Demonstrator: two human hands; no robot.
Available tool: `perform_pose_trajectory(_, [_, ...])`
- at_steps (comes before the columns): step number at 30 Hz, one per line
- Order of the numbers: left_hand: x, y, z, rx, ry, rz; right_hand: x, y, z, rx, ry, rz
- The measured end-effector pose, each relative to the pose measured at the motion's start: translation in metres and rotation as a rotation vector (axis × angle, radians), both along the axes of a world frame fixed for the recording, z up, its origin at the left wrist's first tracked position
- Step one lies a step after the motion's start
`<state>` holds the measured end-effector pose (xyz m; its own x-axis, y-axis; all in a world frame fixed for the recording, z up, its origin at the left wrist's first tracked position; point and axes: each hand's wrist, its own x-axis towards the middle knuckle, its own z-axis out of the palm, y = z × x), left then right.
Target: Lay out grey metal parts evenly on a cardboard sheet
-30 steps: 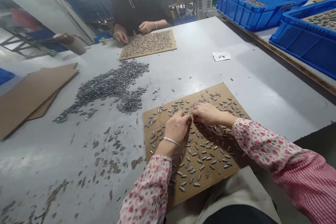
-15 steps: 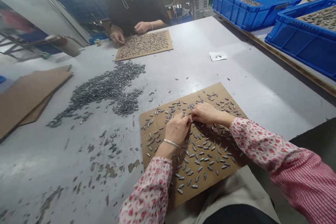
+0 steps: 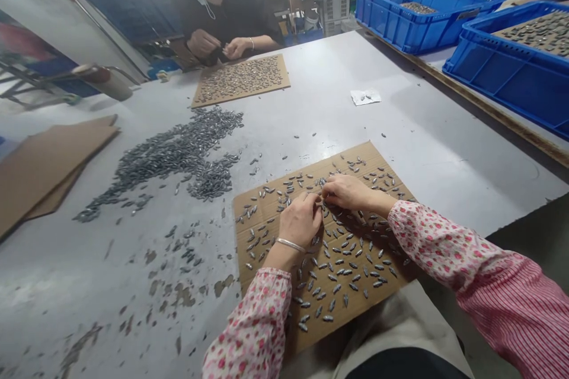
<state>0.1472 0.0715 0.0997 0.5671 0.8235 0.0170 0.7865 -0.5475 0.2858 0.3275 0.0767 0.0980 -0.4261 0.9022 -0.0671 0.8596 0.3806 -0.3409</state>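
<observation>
Nearest, a cardboard sheet (image 3: 267,208) lies at the table's edge, scattered with small grey metal pieces (image 3: 328,318). Over its middle the left hand (image 3: 300,222) and right hand (image 3: 347,191) nearly meet, fingers bunched narrowly; I cannot tell whether either pinches a piece. The white table (image 3: 444,189) is stained and chipped at left, where a pile of like pieces (image 3: 169,151) spreads beside bare cardboard sheets (image 3: 53,160). Beyond, a scrap of white paper (image 3: 358,99) lies near a co-worker's filled board (image 3: 285,80). Blue bins (image 3: 515,83) line the right; pale crates (image 3: 340,3) stand behind. Any marking there is too small to read.
</observation>
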Motion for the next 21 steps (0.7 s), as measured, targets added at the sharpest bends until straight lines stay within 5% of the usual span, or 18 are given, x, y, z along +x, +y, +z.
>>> perform_pose_trajectory(10, [0.004, 0.000, -0.003, -0.026, 0.114, 0.018, -0.002, 0.002, 0.001, 0.021, -0.061, 0.065])
perform_pose_trajectory(21, [0.005, 0.000, 0.014, -0.066, 0.074, 0.019, 0.016, -0.009, 0.018, 0.024, 0.015, -0.147])
